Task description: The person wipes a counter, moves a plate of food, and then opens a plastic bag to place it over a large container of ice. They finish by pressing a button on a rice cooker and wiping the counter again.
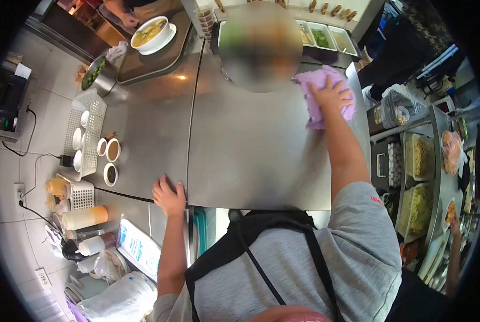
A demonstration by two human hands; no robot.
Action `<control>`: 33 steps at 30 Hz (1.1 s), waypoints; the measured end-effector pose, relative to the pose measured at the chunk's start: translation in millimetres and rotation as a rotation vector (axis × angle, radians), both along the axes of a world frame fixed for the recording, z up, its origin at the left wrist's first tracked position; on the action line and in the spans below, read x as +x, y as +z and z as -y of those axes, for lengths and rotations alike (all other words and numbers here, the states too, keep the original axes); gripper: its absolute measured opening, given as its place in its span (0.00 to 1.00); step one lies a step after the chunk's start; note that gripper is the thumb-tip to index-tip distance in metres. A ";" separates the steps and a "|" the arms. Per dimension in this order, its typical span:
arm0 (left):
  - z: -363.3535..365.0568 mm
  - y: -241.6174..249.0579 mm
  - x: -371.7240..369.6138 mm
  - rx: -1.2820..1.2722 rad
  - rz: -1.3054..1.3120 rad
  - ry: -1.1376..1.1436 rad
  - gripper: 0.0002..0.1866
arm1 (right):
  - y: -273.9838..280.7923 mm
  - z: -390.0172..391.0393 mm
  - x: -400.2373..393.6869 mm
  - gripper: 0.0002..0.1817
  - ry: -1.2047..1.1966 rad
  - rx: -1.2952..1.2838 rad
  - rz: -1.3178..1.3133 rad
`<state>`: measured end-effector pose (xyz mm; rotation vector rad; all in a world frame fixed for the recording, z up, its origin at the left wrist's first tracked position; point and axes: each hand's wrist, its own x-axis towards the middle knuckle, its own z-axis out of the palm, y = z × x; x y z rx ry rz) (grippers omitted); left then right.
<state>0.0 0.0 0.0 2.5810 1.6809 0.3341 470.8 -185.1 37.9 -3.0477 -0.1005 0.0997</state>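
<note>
My right hand (332, 96) grips a crumpled purple cloth (316, 114) from above and presses it against the steel counter (250, 145), near the counter's right edge. The fingers are bent and somewhat apart over the fabric, and the palm hides part of it. My left hand (169, 196) rests on the counter's near edge, close to the seam between two panels. It holds nothing, and its fingers are apart.
Food pans (320, 38) line the back; a blurred patch hides part of them. At back left, a tray (165, 67) carries a soup bowl (150, 35), near another person's hand (129, 20). Sauce cups (111, 174), a white basket (96, 115) and bottles (85, 217) stand left. Shelved containers (418, 155) are right.
</note>
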 end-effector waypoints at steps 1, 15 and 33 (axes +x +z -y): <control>5.0 1.1 -6.7 0.009 0.013 -0.009 0.30 | 8.2 6.3 8.6 0.47 -0.061 0.007 0.018; -8.8 -9.7 8.0 0.029 -0.044 -0.056 0.29 | -25.3 72.1 116.4 0.49 -0.323 0.224 -0.164; -3.3 -9.2 -1.0 0.068 -0.008 -0.093 0.30 | -28.1 200.6 -96.5 0.44 -0.445 0.127 -0.076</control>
